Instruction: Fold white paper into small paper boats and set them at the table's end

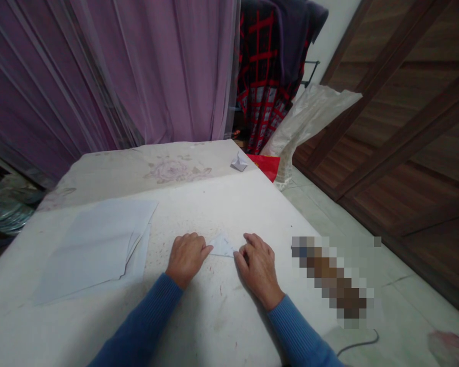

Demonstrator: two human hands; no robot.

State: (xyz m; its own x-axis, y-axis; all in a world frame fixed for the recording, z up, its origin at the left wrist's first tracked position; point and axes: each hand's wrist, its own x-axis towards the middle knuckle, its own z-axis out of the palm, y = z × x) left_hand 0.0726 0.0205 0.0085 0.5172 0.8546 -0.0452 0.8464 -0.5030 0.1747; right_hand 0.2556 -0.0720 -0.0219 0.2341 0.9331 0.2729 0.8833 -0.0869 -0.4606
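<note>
A small white paper (222, 246) folded into a triangle lies on the table between my two hands. Its left corner is under the thumb of my left hand (187, 257), whose other fingers are curled in. My right hand (259, 265) rests at the opposite corner, its thumb tip touching the paper. The index finger of that hand is bent and held apart from the thumb. Farther back, near the table's right edge, stands a small folded paper figure (239, 162) with a pointed tip.
A stack of white paper sheets (95, 244) lies on the left of the white-covered table (222, 321). Purple curtains (156, 71) hang behind it. Right of the table are a red bag (265, 165), a whitish plastic sheet (306, 122), a blurred-out patch and wooden doors (398, 102).
</note>
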